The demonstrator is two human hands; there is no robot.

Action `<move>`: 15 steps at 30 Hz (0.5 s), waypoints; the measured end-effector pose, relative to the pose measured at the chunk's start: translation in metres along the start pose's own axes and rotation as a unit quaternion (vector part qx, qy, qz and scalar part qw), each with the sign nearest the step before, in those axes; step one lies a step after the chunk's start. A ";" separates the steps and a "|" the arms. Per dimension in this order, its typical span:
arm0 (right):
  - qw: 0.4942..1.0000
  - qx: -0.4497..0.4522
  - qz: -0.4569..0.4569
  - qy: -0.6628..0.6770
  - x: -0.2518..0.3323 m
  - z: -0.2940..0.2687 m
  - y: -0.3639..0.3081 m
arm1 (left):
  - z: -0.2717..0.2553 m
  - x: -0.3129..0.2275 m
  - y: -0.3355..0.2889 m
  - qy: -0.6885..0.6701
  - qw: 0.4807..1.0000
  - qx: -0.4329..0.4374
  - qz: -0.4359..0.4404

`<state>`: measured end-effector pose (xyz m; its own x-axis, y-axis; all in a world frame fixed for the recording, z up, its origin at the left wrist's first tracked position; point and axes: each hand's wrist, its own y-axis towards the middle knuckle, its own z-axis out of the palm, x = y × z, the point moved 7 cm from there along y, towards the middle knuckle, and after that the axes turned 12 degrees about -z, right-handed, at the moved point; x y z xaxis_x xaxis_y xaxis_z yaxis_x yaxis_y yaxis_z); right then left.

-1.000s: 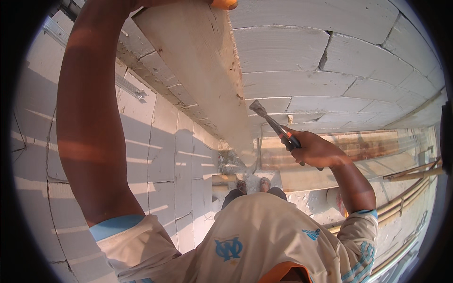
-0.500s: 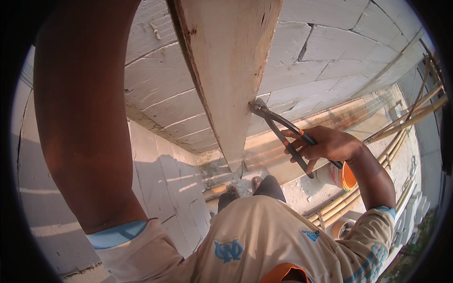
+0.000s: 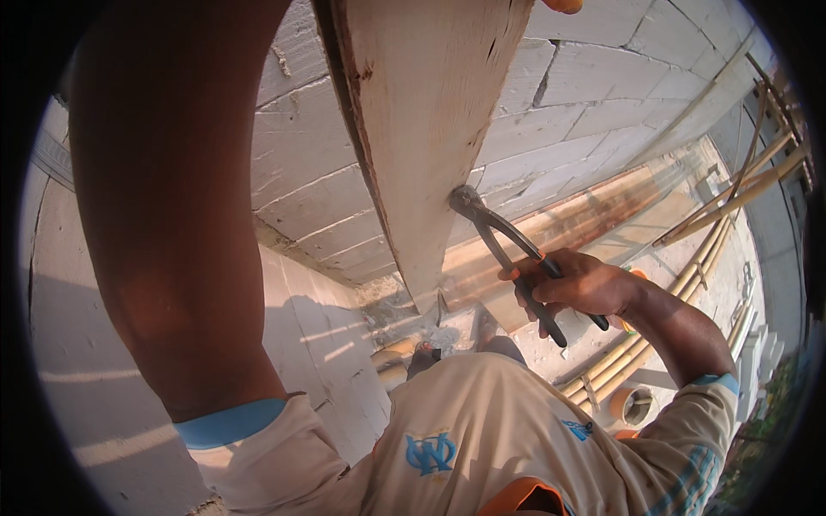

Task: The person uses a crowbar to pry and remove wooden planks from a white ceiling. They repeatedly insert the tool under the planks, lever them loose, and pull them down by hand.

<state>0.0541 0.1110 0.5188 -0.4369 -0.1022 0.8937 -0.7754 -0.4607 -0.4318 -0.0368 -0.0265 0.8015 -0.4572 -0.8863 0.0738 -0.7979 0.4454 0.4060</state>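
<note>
**Pincers on the edge of a wood plank**

Pincers are the tool here. But going L to R:

Far L, a pale block wall w/ shadow on it. The person's left arm goes way up, big and dark, close to the camera. It has a blue sleeve cuff at the bottom. The left hand is up past the top edge, so can't tell if it holds anything.

Next, more white blocks w/ grey lines btwn them. In the middle, a long wood plank runs from the top down to near the person's feet. It stands in front of the block wall.

The pincers' round head sits right on the R edge of the plank, about halfway down. The two handles point down and R, dark w/ a bit of orange, and they are spread a little.

The right hand is closed around both handles. Fingers wrap tight.

Below is the person's cream shirt w/ a blue badge.

To the R, bamboo poles lie far down, side by side. An orange bucket sits near them. Far R, more poles lean across a grey wall.
</note>
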 end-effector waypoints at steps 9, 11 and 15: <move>0.963 -0.099 -0.248 -0.027 -0.098 0.020 0.062 | 0.004 0.003 0.004 -0.003 1.000 -0.005 -0.006; 0.945 -0.128 -0.301 -0.009 -0.105 0.028 0.089 | 0.006 0.001 0.008 -0.002 1.000 -0.002 -0.004; 0.951 -0.130 -0.281 -0.010 -0.099 0.017 0.117 | 0.006 -0.003 0.012 -0.002 1.000 -0.006 -0.003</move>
<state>0.0140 0.0524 0.3822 0.0867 0.0782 0.9932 -0.9716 -0.2137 0.1017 -0.0470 -0.0177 0.8005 -0.4534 -0.8887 0.0685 -0.7963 0.4384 0.4168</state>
